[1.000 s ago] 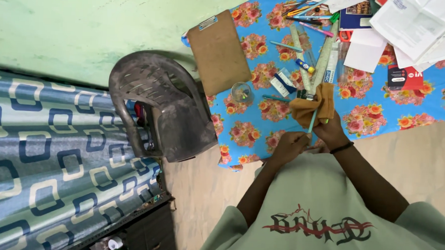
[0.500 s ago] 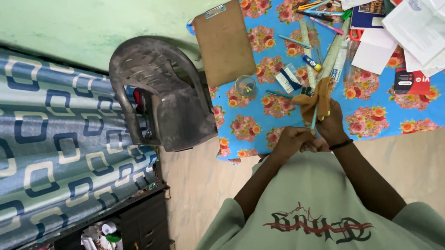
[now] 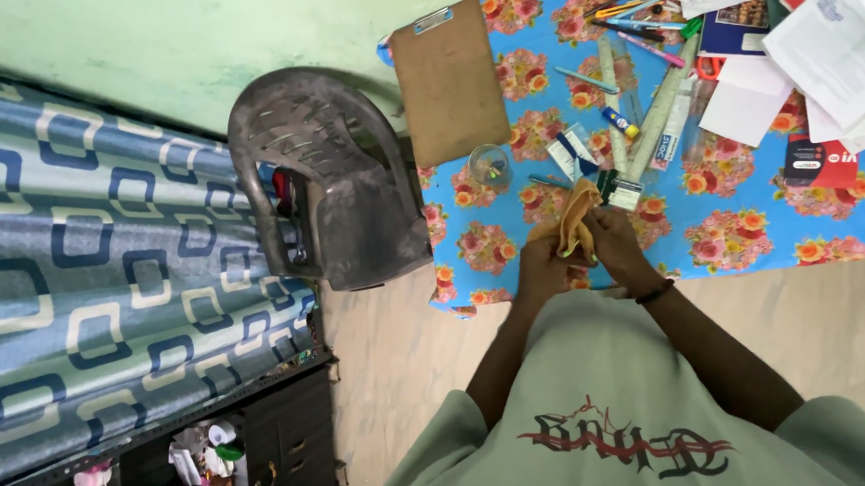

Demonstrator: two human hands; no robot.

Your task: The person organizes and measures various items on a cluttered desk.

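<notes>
While both hands are kept over the counter edge, a tan cloth is gripped by the left hand and the right hand, each closed on it. A small glass jar is seen just beside, a clipboard beyond it.

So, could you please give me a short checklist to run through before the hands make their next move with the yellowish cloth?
1. Cloth held: ok. The yellowish cloth sits between both hands.
2. Left hand grip: ok, it clasps the lower part of the cloth.
3. Right hand grip: ok, fingers closed at the cloth's upper part.
4. What the cloth wraps, if anything: cannot tell, the folds hide it.
5. Glass jar apart from the hands: ok, it stands beside them, untouched.
6. Brown clipboard out of the way: ok, lying farther up the floral tablecloth.
</notes>
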